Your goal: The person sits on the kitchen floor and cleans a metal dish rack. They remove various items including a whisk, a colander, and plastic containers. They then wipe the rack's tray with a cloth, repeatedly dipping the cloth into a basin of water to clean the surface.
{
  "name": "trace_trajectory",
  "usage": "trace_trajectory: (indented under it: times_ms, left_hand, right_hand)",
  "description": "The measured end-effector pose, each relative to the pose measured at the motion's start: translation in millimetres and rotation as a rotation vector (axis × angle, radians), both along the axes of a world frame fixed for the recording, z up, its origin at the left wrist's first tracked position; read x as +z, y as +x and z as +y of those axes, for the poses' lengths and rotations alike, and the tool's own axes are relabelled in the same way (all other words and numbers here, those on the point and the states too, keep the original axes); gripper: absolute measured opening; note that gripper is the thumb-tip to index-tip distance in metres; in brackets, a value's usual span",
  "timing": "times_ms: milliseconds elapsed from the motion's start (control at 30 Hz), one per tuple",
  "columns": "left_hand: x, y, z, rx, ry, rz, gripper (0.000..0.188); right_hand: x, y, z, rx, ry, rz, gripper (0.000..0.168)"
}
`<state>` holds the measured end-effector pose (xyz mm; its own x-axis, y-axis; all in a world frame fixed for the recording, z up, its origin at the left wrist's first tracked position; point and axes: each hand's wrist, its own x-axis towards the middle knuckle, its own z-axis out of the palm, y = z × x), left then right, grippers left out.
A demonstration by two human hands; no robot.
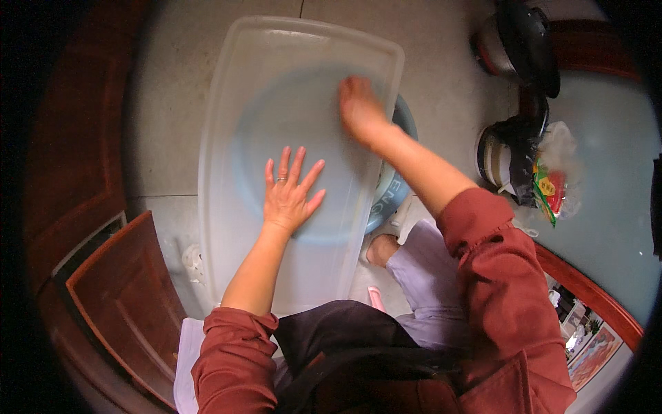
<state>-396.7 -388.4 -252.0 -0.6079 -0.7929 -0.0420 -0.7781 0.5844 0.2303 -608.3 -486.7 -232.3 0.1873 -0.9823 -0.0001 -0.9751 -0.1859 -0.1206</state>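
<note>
A large translucent white plastic lid (pixel 305 274) with a raised rim lies across a round blue plastic basin (pixel 395 199). The basin shows through it, and its side bears lettering at the right. My left hand (pixel 289 199) is spread flat on the lid, fingers apart, a ring on one finger and nothing in the grasp. Farther off, near the lid's right edge, my right hand (pixel 360 109) is blurred, with its fingers bent down towards the surface. Whether it touches the lid or has something small under the fingers cannot be made out.
At the left stands a dark wooden cabinet (pixel 77 155) with one door (pixel 124 305) swung out. To the right is a glass-topped table (pixel 605 171) holding plastic packets (pixel 551 186). Dark cookware (pixel 527 46) is beside it. The tiled floor (pixel 160 124) runs underneath.
</note>
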Motion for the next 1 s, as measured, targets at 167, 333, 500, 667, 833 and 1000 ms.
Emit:
trace_trajectory:
  times_ms: [167, 333, 500, 667, 833, 1000]
  left_hand:
    - [-5, -3, -2, -0.015, -0.001, 0.043, 0.058]
    - [1, -2, -2, -0.005, 0.019, 0.035, 0.059]
    - [-5, -1, 0, 0.004, 0.012, 0.062, 0.059]
    - [-4, -3, 0, -0.008, -0.006, 0.052, 0.059]
    - [-6, -1, -1, 0.004, -0.004, 0.043, 0.059]
    - [-5, -4, -2, -0.005, -0.011, 0.048, 0.059]
  right_hand:
    - [-25, 13, 23, 0.085, -0.173, 0.067, 0.026]
    - [-1, -5, -26, -0.100, -0.001, -0.085, 0.030]
    - [-9, 13, 17, -0.019, 0.044, -0.168, 0.022]
    - [-2, -51, 19, 0.068, -0.018, 0.125, 0.028]
    - [17, -43, 66, 0.261, 0.044, 0.151, 0.033]
    - [23, -56, 39, 0.163, 0.092, 0.222, 0.029]
